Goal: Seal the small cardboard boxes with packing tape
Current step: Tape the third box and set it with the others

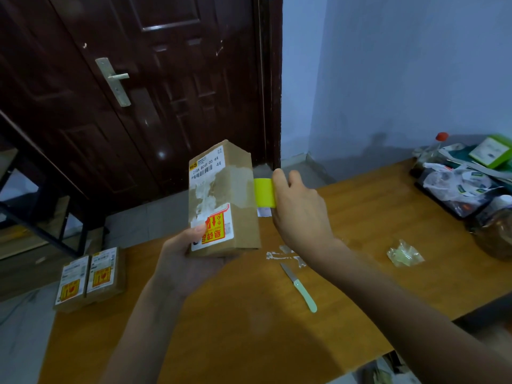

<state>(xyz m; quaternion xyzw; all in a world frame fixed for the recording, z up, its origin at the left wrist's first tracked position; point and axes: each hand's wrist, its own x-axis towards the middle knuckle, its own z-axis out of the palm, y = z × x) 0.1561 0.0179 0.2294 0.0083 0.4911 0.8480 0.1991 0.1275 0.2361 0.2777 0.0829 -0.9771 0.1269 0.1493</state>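
A small cardboard box [221,198] with white and red-yellow labels stands upright in the air above the wooden table [249,314]. My left hand [191,259] grips it from below, thumb on the label. My right hand [299,206] holds a yellow roll of packing tape [264,192] against the box's right side. A clear strip of tape runs across the box's front and right face. Most of the roll is hidden behind my fingers.
Two more labelled boxes [91,278] lie side by side at the table's left edge. A small knife with a pale green handle [300,288] and a crumpled tape scrap [404,253] lie on the table. Bags, a bottle and jars [465,178] crowd the far right. A dark door [138,92] stands behind.
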